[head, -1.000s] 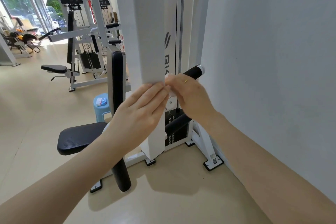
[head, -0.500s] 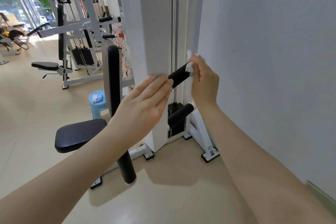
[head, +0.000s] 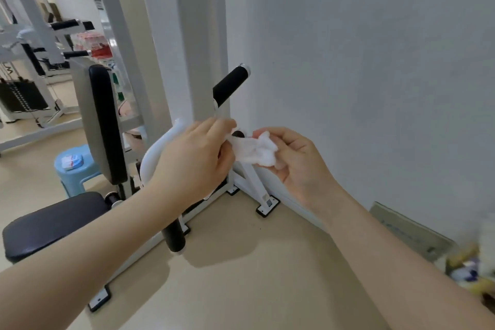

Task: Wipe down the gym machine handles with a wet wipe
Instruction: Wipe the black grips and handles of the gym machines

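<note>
Below the black upper handle [head: 231, 84], both hands pinch a crumpled wet wipe [head: 253, 151] between them, left hand [head: 195, 161] on one end, right hand [head: 292, 161] on the other, probably refolding it to expose a cleaner face.

The upper black handle [head: 231, 85] juts up and to the right from the white upright post [head: 187, 35], its capped end close to the white wall [head: 361, 61]; only a narrow gap lies between grip and wall. Its top and near side stand uncovered. Below it, the left hand [head: 192, 161] and right hand [head: 297, 166] hold the wet wipe [head: 254, 151] between them, filling the space ahead of the post's foot. The curved white bar [head: 158, 150] and the black back pad [head: 107, 126] block the left side. The beige floor [head: 254, 262] lies bare below the forearms.
</note>
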### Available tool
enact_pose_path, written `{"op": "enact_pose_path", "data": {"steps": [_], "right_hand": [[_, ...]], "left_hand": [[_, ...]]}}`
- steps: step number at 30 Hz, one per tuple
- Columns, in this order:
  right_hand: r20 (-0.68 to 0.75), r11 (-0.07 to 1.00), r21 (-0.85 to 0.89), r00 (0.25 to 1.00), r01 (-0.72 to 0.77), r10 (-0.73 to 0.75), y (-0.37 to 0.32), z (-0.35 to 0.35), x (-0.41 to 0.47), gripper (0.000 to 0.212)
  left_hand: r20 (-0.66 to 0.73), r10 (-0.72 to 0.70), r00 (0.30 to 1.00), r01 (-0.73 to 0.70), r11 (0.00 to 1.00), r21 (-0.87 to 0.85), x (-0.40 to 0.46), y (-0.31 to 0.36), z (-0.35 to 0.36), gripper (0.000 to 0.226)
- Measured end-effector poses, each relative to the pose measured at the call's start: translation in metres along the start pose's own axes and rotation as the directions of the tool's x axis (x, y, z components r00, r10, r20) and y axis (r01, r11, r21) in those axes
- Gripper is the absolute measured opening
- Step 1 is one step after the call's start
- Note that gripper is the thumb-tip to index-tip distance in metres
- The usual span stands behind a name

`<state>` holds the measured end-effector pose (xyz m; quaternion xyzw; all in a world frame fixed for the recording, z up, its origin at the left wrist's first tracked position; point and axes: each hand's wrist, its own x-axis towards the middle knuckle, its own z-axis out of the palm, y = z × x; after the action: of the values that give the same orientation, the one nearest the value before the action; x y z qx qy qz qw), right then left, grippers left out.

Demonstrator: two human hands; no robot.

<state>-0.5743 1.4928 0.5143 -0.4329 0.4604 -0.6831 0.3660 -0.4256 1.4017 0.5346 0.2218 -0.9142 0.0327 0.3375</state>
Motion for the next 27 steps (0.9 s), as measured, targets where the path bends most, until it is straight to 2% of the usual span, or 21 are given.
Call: {"op": "enact_pose_path", "data": {"steps": [1,2,3,4,5,9,12,16,18,20,23,25,27], "right_hand": [[0.027,0.999,-0.04,1.0,0.007,-0.006,-0.002,0.001,-0.012,0.028],[0.044,0.996,-0.092,0.999,0.016,-0.012,-0.004,0.003,-0.022,0.024],[0.051,0.99,-0.137,0.999,0.025,-0.018,-0.007,0.007,-0.032,0.023],[0.04,0.986,-0.162,0.999,0.022,-0.016,-0.009,0.012,-0.041,0.025],[0.014,0.986,-0.168,1.0,0.012,-0.009,-0.01,0.017,-0.051,0.03],[-0.06,0.961,-0.266,0.996,-0.073,0.059,-0.001,0.042,-0.096,0.048],[-0.044,0.96,-0.24,0.989,-0.148,0.142,0.021,0.072,-0.131,0.049],[0.068,0.956,-0.083,0.955,-0.282,0.287,0.036,0.127,-0.153,0.042],[0.144,0.934,-0.084,0.923,-0.348,0.357,0.045,0.158,-0.152,0.044],[0.183,0.909,-0.149,0.893,-0.389,0.412,0.06,0.192,-0.146,0.047],[0.179,0.892,-0.267,0.891,-0.364,0.418,0.093,0.252,-0.132,0.05],[0.208,0.879,-0.346,0.887,-0.328,0.412,0.121,0.297,-0.119,0.046],[0.263,0.843,-0.485,0.881,-0.232,0.394,0.148,0.347,-0.102,0.04]], "left_hand": [[0.064,-0.11,0.992,0.122,0.967,-0.222,-0.004,0.007,-0.005,0.029],[0.182,-0.201,0.963,0.263,0.855,-0.447,-0.009,0.012,-0.008,0.03],[0.299,-0.238,0.924,0.376,0.712,-0.593,-0.014,0.016,-0.012,0.033],[0.369,-0.238,0.898,0.432,0.626,-0.649,-0.021,0.017,-0.015,0.037],[0.414,-0.229,0.881,0.465,0.581,-0.668,-0.028,0.018,-0.016,0.036],[0.511,-0.255,0.821,0.569,0.433,-0.699,-0.075,0.023,-0.02,0.003],[0.55,-0.283,0.785,0.619,0.354,-0.701,-0.129,0.016,-0.031,0.002],[0.679,-0.343,0.649,0.752,0.149,-0.642,-0.19,-0.021,-0.07,0.008],[0.712,-0.341,0.614,0.778,0.112,-0.618,-0.215,-0.051,-0.093,0.011],[0.728,-0.36,0.583,0.792,0.051,-0.609,-0.241,-0.082,-0.112,0.018],[0.735,-0.461,0.497,0.802,-0.08,-0.592,-0.278,-0.129,-0.13,0.022],[0.725,-0.532,0.437,0.814,-0.109,-0.57,-0.301,-0.166,-0.14,0.02],[0.68,-0.611,0.405,0.81,-0.105,-0.577,-0.323,-0.212,-0.152,0.016]]}}
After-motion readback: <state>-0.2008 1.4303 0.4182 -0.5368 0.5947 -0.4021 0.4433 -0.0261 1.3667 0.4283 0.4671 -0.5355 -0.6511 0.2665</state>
